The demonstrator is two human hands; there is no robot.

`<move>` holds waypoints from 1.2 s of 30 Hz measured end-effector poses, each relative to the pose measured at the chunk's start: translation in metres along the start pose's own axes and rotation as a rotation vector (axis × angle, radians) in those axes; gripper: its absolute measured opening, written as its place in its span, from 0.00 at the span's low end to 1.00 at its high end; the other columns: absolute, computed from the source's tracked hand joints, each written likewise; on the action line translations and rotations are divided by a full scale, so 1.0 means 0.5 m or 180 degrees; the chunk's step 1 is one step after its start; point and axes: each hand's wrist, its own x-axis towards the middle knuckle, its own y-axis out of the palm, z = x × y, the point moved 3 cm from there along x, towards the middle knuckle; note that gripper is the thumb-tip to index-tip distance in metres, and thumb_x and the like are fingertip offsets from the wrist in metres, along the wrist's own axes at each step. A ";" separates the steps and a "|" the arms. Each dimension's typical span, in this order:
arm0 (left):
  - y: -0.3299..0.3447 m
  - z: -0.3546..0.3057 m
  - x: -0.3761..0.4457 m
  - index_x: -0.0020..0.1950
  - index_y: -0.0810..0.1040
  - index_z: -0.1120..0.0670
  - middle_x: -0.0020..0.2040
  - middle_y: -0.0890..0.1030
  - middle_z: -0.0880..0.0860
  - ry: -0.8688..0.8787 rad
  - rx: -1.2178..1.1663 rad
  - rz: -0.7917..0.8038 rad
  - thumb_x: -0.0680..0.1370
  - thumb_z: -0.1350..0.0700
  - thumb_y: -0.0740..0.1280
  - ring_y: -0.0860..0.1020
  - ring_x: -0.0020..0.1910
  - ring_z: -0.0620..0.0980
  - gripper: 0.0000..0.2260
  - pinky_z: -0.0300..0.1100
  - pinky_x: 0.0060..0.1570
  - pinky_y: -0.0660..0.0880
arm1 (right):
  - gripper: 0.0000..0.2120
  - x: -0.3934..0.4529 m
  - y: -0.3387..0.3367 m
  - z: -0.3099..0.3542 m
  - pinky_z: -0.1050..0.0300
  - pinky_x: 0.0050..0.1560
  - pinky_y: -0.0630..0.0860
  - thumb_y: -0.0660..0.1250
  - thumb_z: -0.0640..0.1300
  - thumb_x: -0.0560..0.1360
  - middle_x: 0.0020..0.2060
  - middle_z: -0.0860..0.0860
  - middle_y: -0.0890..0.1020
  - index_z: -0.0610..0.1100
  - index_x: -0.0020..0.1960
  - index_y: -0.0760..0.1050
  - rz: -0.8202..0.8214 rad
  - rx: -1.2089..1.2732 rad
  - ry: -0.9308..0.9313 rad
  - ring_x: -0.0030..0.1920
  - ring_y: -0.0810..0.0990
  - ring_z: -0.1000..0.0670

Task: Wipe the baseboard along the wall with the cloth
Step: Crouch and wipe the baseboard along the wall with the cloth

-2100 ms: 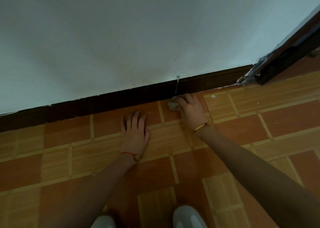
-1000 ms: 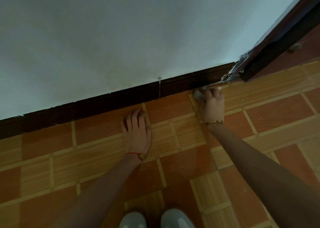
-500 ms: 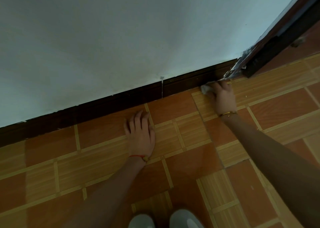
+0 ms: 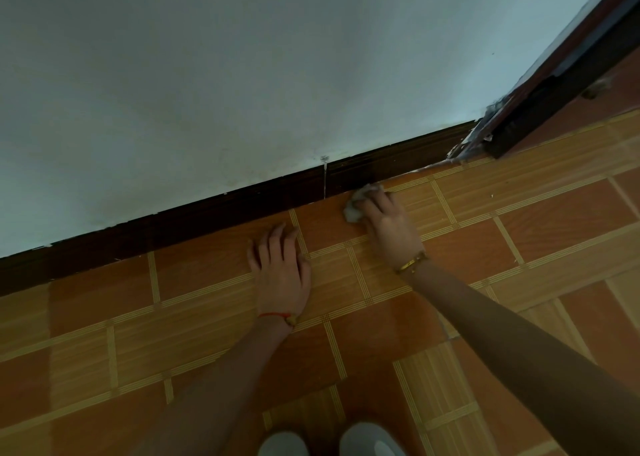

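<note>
Dark brown wood, the baseboard [image 4: 221, 210] runs along the foot of the pale wall [image 4: 242, 75], and the small white cloth [image 4: 358, 203] sits bunched on the floor tiles [image 4: 554, 220] just at its lower edge. The right hand [image 4: 389, 227] has its grip curled over the cloth, pinching it under the fingertips; the left hand [image 4: 280, 268] lies spread flat on the floor as a brace. To wipe well, the cloth probably needs lifting onto the board's face and drawing along in steady, overlapping strokes. A pale vertical joint [image 4: 325, 178] in the board may snag it, and the chipped door frame [image 4: 519, 123] closes off the right end.
</note>
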 end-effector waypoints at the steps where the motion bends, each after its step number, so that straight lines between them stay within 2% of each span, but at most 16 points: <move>1: 0.000 -0.001 0.001 0.71 0.71 0.55 0.71 0.71 0.56 0.0007 -0.0005 0.0003 0.79 0.52 0.56 0.68 0.71 0.58 0.21 0.65 0.74 0.57 | 0.15 0.001 0.003 0.004 0.48 0.53 0.75 0.68 0.32 0.70 0.57 0.42 0.77 0.39 0.56 0.77 0.0027 0.0026 -0.0110 0.52 0.74 0.41; 4: 0.000 -0.002 0.001 0.71 0.71 0.55 0.71 0.71 0.56 0.0015 -0.0031 0.0010 0.80 0.52 0.56 0.68 0.71 0.58 0.20 0.64 0.74 0.57 | 0.13 0.014 -0.011 -0.038 0.47 0.53 0.73 0.67 0.34 0.72 0.54 0.41 0.77 0.39 0.57 0.77 -0.0029 0.0111 0.0074 0.52 0.73 0.40; 8: -0.004 0.001 -0.003 0.71 0.72 0.56 0.71 0.71 0.57 0.0012 -0.0033 -0.0018 0.80 0.53 0.55 0.68 0.71 0.59 0.21 0.64 0.74 0.57 | 0.14 0.026 -0.045 -0.141 0.43 0.51 0.74 0.65 0.35 0.74 0.55 0.39 0.77 0.41 0.60 0.77 -0.0346 0.0061 0.1116 0.52 0.73 0.37; 10: -0.004 0.000 -0.002 0.71 0.72 0.56 0.71 0.71 0.57 0.0007 -0.0028 -0.0007 0.79 0.53 0.55 0.68 0.71 0.59 0.21 0.65 0.73 0.57 | 0.16 0.026 -0.045 -0.142 0.42 0.51 0.74 0.65 0.33 0.73 0.56 0.38 0.76 0.40 0.60 0.76 -0.0407 -0.0034 0.1392 0.51 0.73 0.36; 12: -0.004 -0.002 -0.001 0.71 0.71 0.56 0.71 0.71 0.57 -0.0002 -0.0016 -0.0003 0.79 0.53 0.55 0.68 0.71 0.59 0.21 0.65 0.73 0.58 | 0.17 0.027 -0.036 -0.105 0.42 0.52 0.74 0.66 0.33 0.72 0.56 0.38 0.76 0.40 0.61 0.76 -0.0350 -0.0114 0.1277 0.53 0.72 0.36; 15: -0.005 -0.004 -0.001 0.70 0.71 0.56 0.71 0.71 0.57 -0.0016 0.0013 -0.0004 0.79 0.52 0.56 0.68 0.70 0.59 0.21 0.65 0.72 0.60 | 0.16 0.017 -0.009 -0.013 0.47 0.55 0.74 0.67 0.35 0.72 0.59 0.41 0.75 0.41 0.59 0.76 -0.0158 0.0019 0.0698 0.56 0.72 0.39; 18: -0.004 -0.003 -0.002 0.70 0.72 0.56 0.70 0.71 0.57 -0.0016 0.0062 -0.0006 0.79 0.52 0.56 0.69 0.70 0.59 0.20 0.65 0.71 0.60 | 0.16 0.008 0.019 0.082 0.50 0.50 0.76 0.70 0.31 0.68 0.55 0.43 0.78 0.41 0.55 0.78 -0.0008 0.0215 -0.0139 0.51 0.73 0.42; 20: -0.003 -0.002 -0.002 0.70 0.72 0.56 0.70 0.72 0.57 0.0009 0.0074 -0.0031 0.79 0.52 0.56 0.69 0.69 0.59 0.20 0.65 0.71 0.61 | 0.15 0.008 0.026 0.105 0.50 0.50 0.76 0.70 0.32 0.68 0.53 0.43 0.78 0.41 0.54 0.78 0.0052 0.0342 -0.0381 0.49 0.74 0.43; 22: -0.003 -0.002 -0.002 0.70 0.72 0.56 0.70 0.72 0.57 0.0022 0.0071 -0.0045 0.79 0.52 0.56 0.69 0.70 0.59 0.20 0.65 0.71 0.61 | 0.12 0.010 0.014 0.087 0.51 0.49 0.76 0.68 0.36 0.72 0.53 0.43 0.77 0.41 0.55 0.77 -0.0144 0.0696 0.0058 0.50 0.75 0.44; 24: -0.003 -0.001 -0.002 0.70 0.72 0.56 0.70 0.71 0.57 0.0019 0.0051 -0.0031 0.79 0.52 0.56 0.68 0.70 0.59 0.20 0.65 0.72 0.59 | 0.12 0.005 -0.015 0.047 0.63 0.45 0.75 0.67 0.41 0.75 0.55 0.44 0.75 0.42 0.58 0.75 -0.0604 0.1094 0.1004 0.49 0.74 0.49; 25: -0.003 -0.001 -0.001 0.70 0.71 0.56 0.71 0.71 0.57 0.0012 0.0040 -0.0030 0.79 0.52 0.56 0.68 0.70 0.59 0.20 0.65 0.72 0.59 | 0.13 0.004 -0.032 0.025 0.71 0.42 0.70 0.67 0.42 0.76 0.55 0.44 0.74 0.41 0.59 0.74 -0.0919 0.1231 0.1474 0.48 0.73 0.51; 26: -0.003 -0.001 -0.002 0.70 0.71 0.56 0.71 0.71 0.57 0.0006 0.0032 -0.0037 0.79 0.53 0.56 0.68 0.70 0.59 0.20 0.65 0.72 0.59 | 0.13 0.006 -0.048 0.008 0.74 0.42 0.67 0.67 0.43 0.75 0.55 0.44 0.74 0.41 0.59 0.73 -0.1215 0.1323 0.1810 0.48 0.73 0.52; 27: -0.003 -0.002 -0.003 0.70 0.71 0.56 0.71 0.71 0.57 0.0003 0.0033 -0.0043 0.79 0.53 0.57 0.68 0.70 0.59 0.20 0.65 0.72 0.59 | 0.14 0.013 -0.062 -0.002 0.74 0.42 0.67 0.68 0.43 0.75 0.55 0.44 0.74 0.41 0.58 0.73 -0.1453 0.1417 0.1978 0.49 0.74 0.52; 30: -0.003 -0.003 -0.004 0.70 0.72 0.56 0.71 0.71 0.57 0.0015 0.0068 -0.0053 0.79 0.53 0.57 0.68 0.70 0.59 0.20 0.65 0.72 0.59 | 0.14 0.050 -0.082 0.000 0.66 0.47 0.76 0.70 0.42 0.73 0.55 0.45 0.74 0.40 0.57 0.72 -0.1678 0.1748 0.1949 0.52 0.77 0.48; 33: -0.002 -0.003 -0.003 0.70 0.71 0.56 0.71 0.71 0.57 0.0005 0.0068 -0.0055 0.79 0.53 0.57 0.67 0.71 0.59 0.20 0.64 0.73 0.58 | 0.14 0.066 -0.083 0.046 0.78 0.46 0.71 0.71 0.38 0.71 0.54 0.44 0.75 0.39 0.54 0.72 -0.1713 0.1799 0.1856 0.51 0.76 0.51; 36: -0.002 -0.005 -0.001 0.70 0.72 0.56 0.70 0.72 0.57 0.0029 0.0084 -0.0103 0.79 0.53 0.58 0.69 0.70 0.59 0.20 0.64 0.74 0.57 | 0.14 0.060 -0.065 0.100 0.81 0.45 0.68 0.73 0.38 0.70 0.54 0.44 0.74 0.39 0.53 0.73 -0.1447 0.1825 0.1539 0.51 0.73 0.53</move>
